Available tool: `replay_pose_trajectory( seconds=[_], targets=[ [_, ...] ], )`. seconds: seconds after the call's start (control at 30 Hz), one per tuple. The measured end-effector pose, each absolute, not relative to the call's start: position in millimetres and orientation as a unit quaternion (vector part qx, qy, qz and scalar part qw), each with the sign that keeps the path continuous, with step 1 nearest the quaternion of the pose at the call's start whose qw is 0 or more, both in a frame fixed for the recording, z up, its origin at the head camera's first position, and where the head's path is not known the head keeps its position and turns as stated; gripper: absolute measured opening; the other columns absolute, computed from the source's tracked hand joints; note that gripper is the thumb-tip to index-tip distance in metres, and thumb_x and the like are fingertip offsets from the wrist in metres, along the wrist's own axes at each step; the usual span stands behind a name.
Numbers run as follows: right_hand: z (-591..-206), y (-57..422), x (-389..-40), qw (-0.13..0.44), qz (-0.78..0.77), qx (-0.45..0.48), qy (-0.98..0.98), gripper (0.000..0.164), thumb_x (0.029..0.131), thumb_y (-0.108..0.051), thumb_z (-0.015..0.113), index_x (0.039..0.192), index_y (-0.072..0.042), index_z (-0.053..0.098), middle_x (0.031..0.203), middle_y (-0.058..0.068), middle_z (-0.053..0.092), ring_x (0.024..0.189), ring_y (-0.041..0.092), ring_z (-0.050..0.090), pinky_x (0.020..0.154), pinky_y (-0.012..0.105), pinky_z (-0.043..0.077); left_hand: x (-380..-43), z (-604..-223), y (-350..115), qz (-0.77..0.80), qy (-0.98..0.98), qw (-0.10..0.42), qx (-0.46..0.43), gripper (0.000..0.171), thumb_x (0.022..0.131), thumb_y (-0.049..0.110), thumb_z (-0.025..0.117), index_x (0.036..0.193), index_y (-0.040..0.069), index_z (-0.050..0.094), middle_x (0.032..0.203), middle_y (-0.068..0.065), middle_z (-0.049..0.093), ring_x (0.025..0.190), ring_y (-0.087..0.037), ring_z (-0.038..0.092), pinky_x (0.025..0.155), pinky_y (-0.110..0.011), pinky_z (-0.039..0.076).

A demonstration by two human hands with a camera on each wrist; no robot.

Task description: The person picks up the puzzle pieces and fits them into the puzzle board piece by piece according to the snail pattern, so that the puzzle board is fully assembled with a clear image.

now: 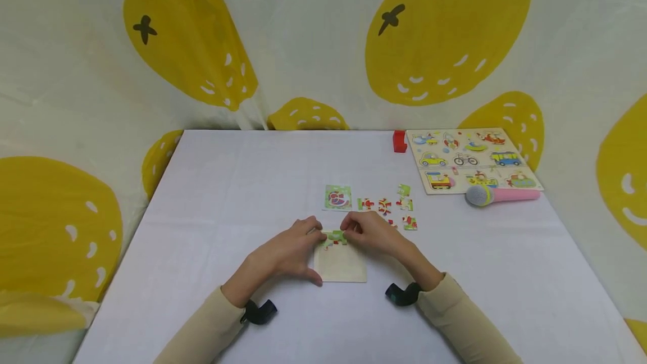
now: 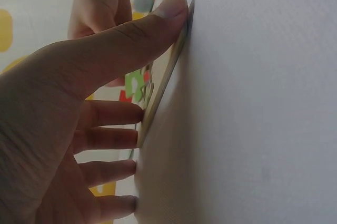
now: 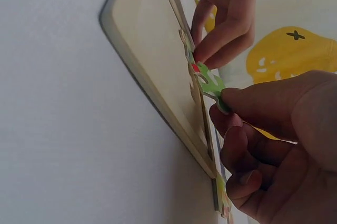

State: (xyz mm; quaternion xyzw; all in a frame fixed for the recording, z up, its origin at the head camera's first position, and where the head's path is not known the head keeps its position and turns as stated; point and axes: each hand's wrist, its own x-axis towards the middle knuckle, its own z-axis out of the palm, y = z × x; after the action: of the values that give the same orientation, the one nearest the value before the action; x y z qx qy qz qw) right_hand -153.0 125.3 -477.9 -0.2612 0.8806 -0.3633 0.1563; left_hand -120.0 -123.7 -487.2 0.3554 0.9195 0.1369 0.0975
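A square wooden puzzle tray (image 1: 341,267) lies on the table, with a few green and red jigsaw pieces along its far side. My left hand (image 1: 295,249) spans the tray's left side and steadies it, thumb at the near corner and fingertips at the far end. My right hand (image 1: 373,233) pinches a green jigsaw piece (image 3: 210,85) between thumb and index finger at the tray's far side. In the right wrist view, this piece is tilted beside the pieces in the tray. Several loose jigsaw pieces (image 1: 406,204) lie beyond my right hand, some partly hidden by it.
A small green picture card (image 1: 337,198) lies beyond the tray. At the back right are a wooden vehicle pegboard (image 1: 457,170), a pink toy microphone (image 1: 513,194) across its near edge, and a red block (image 1: 399,141). A fruit-patterned cloth (image 1: 308,44) hangs behind the table.
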Motion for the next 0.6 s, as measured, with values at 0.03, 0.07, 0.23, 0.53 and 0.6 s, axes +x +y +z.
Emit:
replay_pose_trajectory(
  seconds=[0.03, 0.07, 0.23, 0.53, 0.6],
  targets=[
    [-479.0, 124.6, -153.0, 0.159, -0.362, -0.262, 0.881, 0.010, 0.092, -0.011, 0.068, 0.102, -0.010, 0.069, 0.084, -0.004, 0.065, 0.076, 0.008, 0.056, 0.069, 0.019, 0.049, -120.2, -487.6, -123.8, 0.137, 0.919, 0.096, 0.356, 0.089, 0.062, 0.067, 0.085, 0.131, 0.016, 0.061, 0.134, 0.002, 0.049, 0.126, -0.021, 0.051, 0.107, -0.033, 0.048],
    [-479.8, 123.8, -152.9, 0.161, -0.359, -0.262, 0.881, 0.010, 0.091, -0.010, 0.068, 0.101, -0.010, 0.069, 0.084, -0.004, 0.065, 0.076, 0.008, 0.055, 0.068, 0.019, 0.049, -120.4, -487.9, -123.9, 0.139, 0.919, 0.095, 0.357, 0.089, 0.062, 0.067, 0.085, 0.130, 0.016, 0.061, 0.134, 0.002, 0.049, 0.125, -0.021, 0.051, 0.108, -0.033, 0.048],
    [-482.5, 121.9, -152.1, 0.163, -0.350, -0.259, 0.885, 0.008, 0.090, -0.009, 0.068, 0.098, -0.010, 0.069, 0.080, -0.004, 0.062, 0.073, 0.008, 0.054, 0.066, 0.019, 0.047, -120.9, -488.0, -124.2, 0.145, 0.916, 0.092, 0.362, 0.090, 0.061, 0.066, 0.086, 0.131, 0.015, 0.060, 0.130, 0.003, 0.050, 0.122, -0.019, 0.051, 0.106, -0.031, 0.048],
    [-483.9, 120.0, -151.5, 0.143, -0.341, -0.261, 0.891, 0.008, 0.091, -0.009, 0.067, 0.098, -0.009, 0.070, 0.080, -0.004, 0.063, 0.073, 0.008, 0.053, 0.066, 0.019, 0.047, -118.6, -484.2, -125.1, 0.152, 0.915, 0.099, 0.361, 0.085, 0.063, 0.064, 0.086, 0.136, 0.031, 0.060, 0.130, 0.001, 0.050, 0.117, -0.021, 0.050, 0.095, -0.033, 0.053],
    [-483.6, 119.6, -151.7, 0.139, -0.337, -0.265, 0.893, 0.008, 0.091, -0.009, 0.068, 0.098, -0.009, 0.071, 0.080, -0.004, 0.063, 0.073, 0.008, 0.053, 0.066, 0.019, 0.047, -118.3, -483.5, -125.2, 0.149, 0.915, 0.096, 0.363, 0.083, 0.063, 0.065, 0.086, 0.135, 0.030, 0.062, 0.131, 0.000, 0.050, 0.119, -0.022, 0.050, 0.098, -0.035, 0.053]
  ],
)
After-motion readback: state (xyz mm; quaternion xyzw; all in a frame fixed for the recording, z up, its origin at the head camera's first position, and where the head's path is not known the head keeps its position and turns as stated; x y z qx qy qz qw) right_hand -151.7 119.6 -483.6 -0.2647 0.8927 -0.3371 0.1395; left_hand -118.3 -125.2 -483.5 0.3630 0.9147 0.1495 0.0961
